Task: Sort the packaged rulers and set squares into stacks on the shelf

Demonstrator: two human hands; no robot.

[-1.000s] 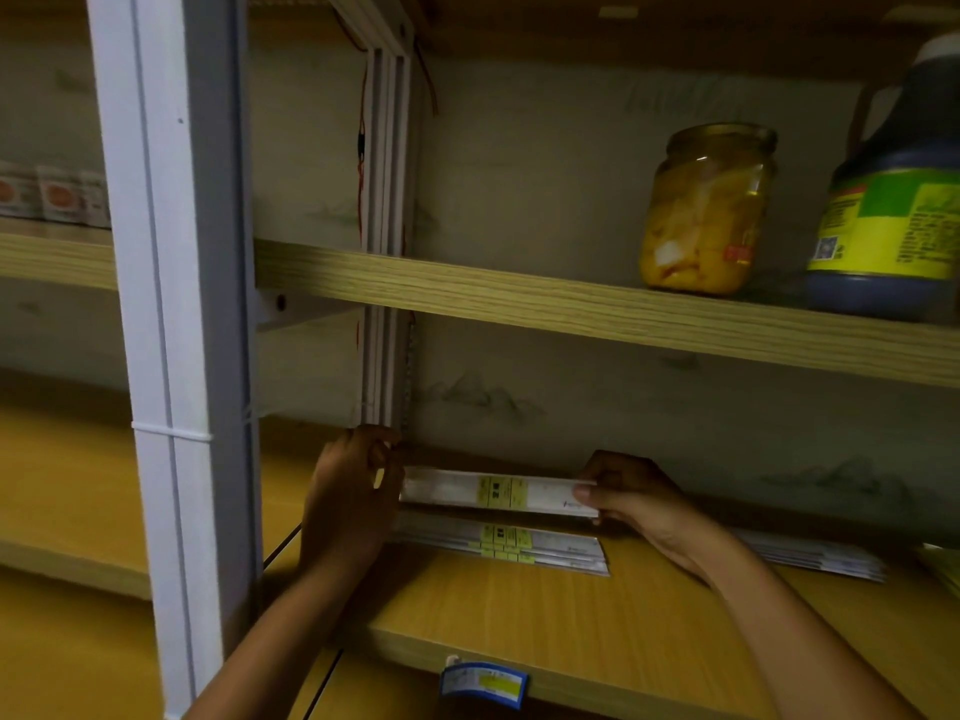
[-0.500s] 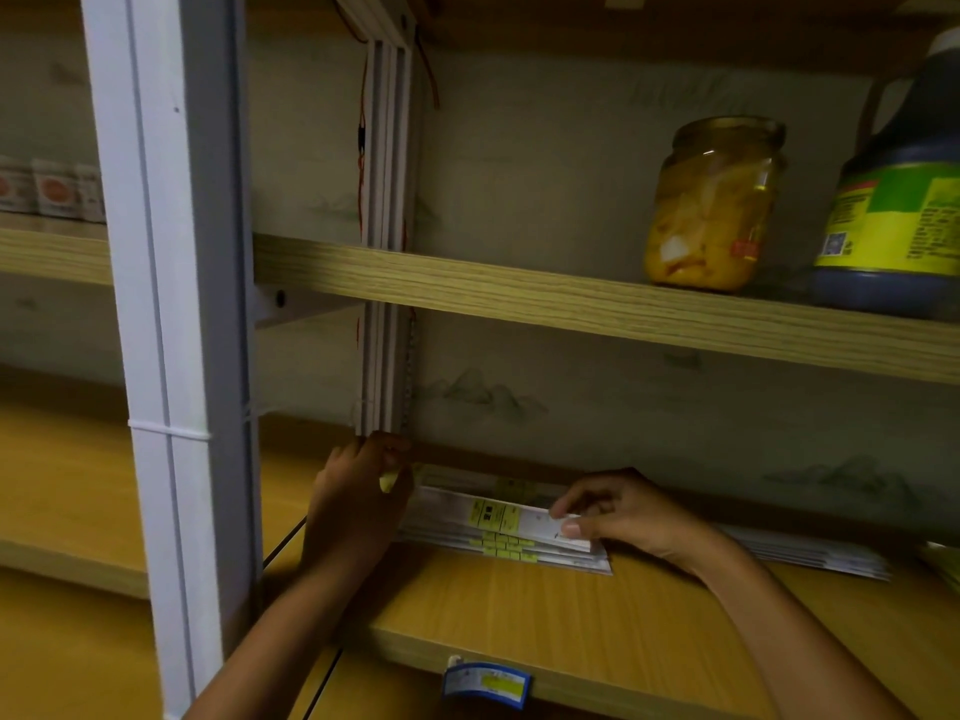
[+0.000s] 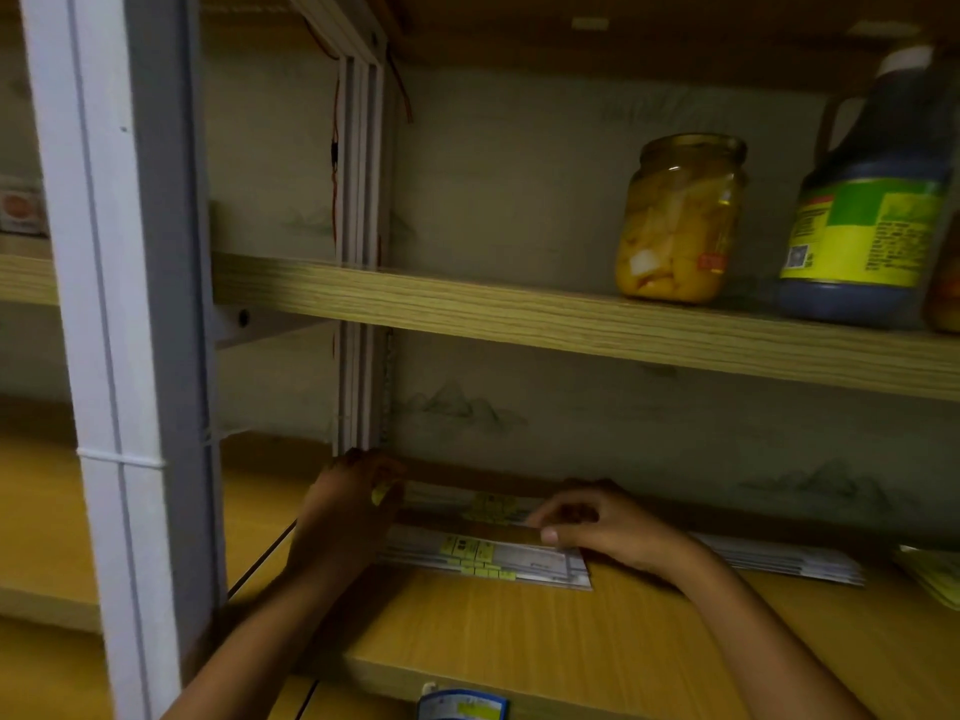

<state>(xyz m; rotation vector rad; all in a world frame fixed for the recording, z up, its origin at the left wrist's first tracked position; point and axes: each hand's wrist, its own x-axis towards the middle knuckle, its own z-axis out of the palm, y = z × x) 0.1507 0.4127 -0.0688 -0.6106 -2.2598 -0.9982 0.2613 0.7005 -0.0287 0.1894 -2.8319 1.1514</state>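
Note:
A stack of packaged rulers [image 3: 488, 558] with yellow labels lies on the lower wooden shelf [image 3: 519, 631]. My left hand [image 3: 345, 511] is curled around the left end of the top pack. Over the pack's right part, my right hand [image 3: 597, 527] presses it down onto the stack with fingertips and thumb. A blurred ruler pack [image 3: 491, 504] lies behind, against the back wall. A second flat stack of packs [image 3: 779, 558] extends to the right of my right wrist. The corner of a yellowish packet [image 3: 930, 571] shows at the far right edge.
A white upright post [image 3: 119, 356] stands close on the left, with a rear post [image 3: 358, 252] behind my left hand. The upper shelf [image 3: 519, 309] holds a jar of yellow fruit [image 3: 680, 220] and a dark bottle [image 3: 872, 220]. A blue price tag [image 3: 462, 706] hangs on the shelf edge.
The ruler pack that both hands held above the stack has come down and now lies on top of it. My right hand moved lower and forward with it.

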